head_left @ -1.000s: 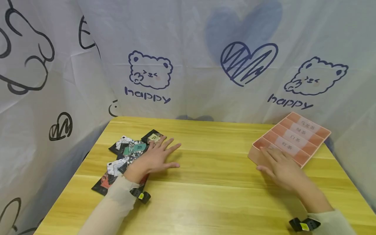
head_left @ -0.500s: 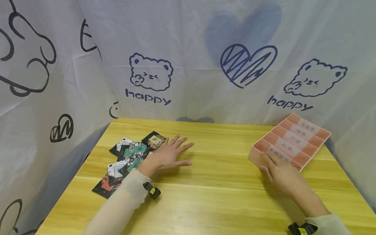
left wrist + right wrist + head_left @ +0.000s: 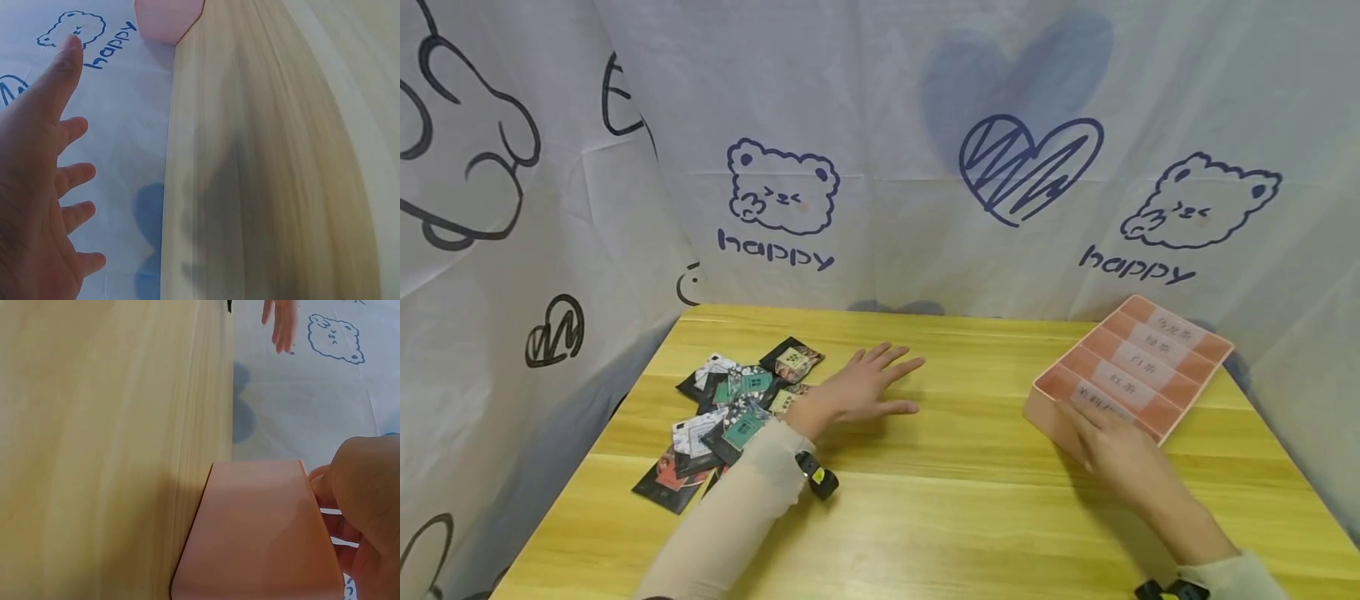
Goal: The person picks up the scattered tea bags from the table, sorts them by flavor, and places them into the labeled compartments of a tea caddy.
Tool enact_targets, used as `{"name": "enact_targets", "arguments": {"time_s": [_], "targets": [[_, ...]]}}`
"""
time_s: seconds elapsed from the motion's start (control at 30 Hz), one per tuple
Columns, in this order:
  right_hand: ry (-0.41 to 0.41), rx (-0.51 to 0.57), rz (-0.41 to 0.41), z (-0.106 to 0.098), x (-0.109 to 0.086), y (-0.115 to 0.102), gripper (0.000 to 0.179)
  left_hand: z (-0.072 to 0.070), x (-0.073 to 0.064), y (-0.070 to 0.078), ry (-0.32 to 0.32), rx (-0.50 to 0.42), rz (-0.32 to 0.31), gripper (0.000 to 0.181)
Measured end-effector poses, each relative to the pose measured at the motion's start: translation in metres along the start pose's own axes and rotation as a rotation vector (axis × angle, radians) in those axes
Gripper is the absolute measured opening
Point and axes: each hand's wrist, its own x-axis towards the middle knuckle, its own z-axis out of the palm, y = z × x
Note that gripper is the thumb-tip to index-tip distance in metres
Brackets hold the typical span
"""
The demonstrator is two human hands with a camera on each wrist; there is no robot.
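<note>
My right hand (image 3: 1120, 454) holds the near edge of a pink-orange tea box (image 3: 1150, 357), fingers over the rim by the closest label. Several labelled sections run across the box. In the right wrist view the box's smooth end wall (image 3: 256, 531) faces the camera, with curled fingers (image 3: 344, 525) at its edge. My left hand (image 3: 868, 387) hovers over the table, fingers spread, holding nothing. Behind it lies a loose pile of tea sachets (image 3: 745, 427), black with white, green, yellow and red patches. The left forearm hides part of the pile.
A yellow wood-grain table (image 3: 940, 517) carries everything. White cloth (image 3: 895, 242) with bear and heart drawings hangs right behind its far edge and along the left side. Another cloth hangs at the right.
The left hand has moved right, off the sachets, uncovering more of them. My right hand has settled onto the box's near edge, and the box has shifted slightly left and toward me.
</note>
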Motion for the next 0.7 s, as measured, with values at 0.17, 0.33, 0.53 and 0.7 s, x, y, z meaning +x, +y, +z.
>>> {"name": "enact_targets", "arguments": {"time_s": [0.17, 0.33, 0.53, 0.7], "targets": [[0.006, 0.012, -0.027, -0.001, -0.001, -0.006, 0.056, 0.001, 0.014, 0.008, 0.017, -0.02, 0.041, 0.076], [0.045, 0.046, -0.067, 0.0, -0.001, -0.014, 0.054, 0.001, 0.028, 0.018, 0.048, -0.062, 0.095, 0.072], [0.078, 0.078, -0.095, 0.0, 0.0, -0.024, 0.049, 0.003, 0.047, 0.031, 0.051, -0.118, 0.115, 0.071], [0.08, 0.114, -0.102, 0.0, 0.001, -0.031, 0.045, 0.007, 0.061, 0.042, 0.038, -0.183, 0.124, 0.073]]}}
